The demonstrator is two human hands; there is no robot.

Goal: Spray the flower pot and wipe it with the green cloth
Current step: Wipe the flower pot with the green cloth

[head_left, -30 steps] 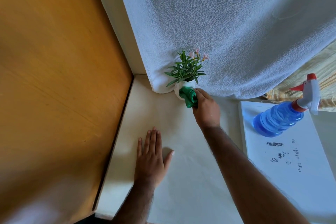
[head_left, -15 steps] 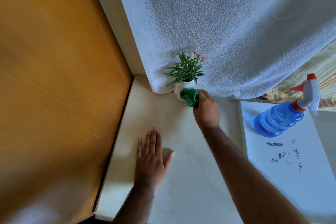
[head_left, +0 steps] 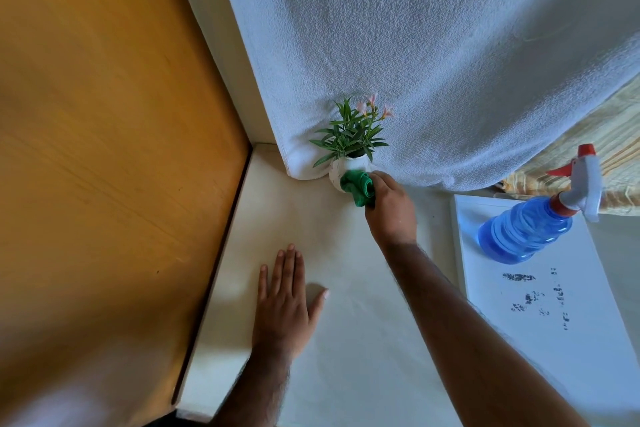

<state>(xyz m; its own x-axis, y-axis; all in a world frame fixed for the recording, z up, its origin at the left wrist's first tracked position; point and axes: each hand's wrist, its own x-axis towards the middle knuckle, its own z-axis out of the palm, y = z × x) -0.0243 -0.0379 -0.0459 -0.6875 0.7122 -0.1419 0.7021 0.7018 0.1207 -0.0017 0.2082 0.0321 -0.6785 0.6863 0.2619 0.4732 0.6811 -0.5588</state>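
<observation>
Flower pot [head_left: 336, 173], small and white with a leafy pink-flowered plant [head_left: 351, 135] in it, stands at the back of the pale worktop [head_left: 346, 340], right against the hanging white towel [head_left: 433, 45].

Furthest left is an orange wooden panel [head_left: 104, 149] bordering the worktop. Next comes the left hand [head_left: 285, 302], flat on the worktop with fingers spread, palm down, holding nothing, well apart from the pot. Further right, the right hand [head_left: 391, 208] is closed around the bunched green cloth [head_left: 358, 188] and presses it against the near side of the pot. Beyond it lies a white board [head_left: 540, 340] with dark smudges, and on its far end the blue spray bottle [head_left: 523, 232] rests on its side, its white-and-red trigger head pointing toward the striped fabric behind.

Wiping looks to be under way. My main worry is that the pot is light and nothing steadies it: a firm push from the cloth could tip it or shove it into the towel, since the left hand is not bracing it. The cloth could also snag the low leaves and drag the plant over. Whether the far side of the pot can be reached without turning it, I cannot tell.
</observation>
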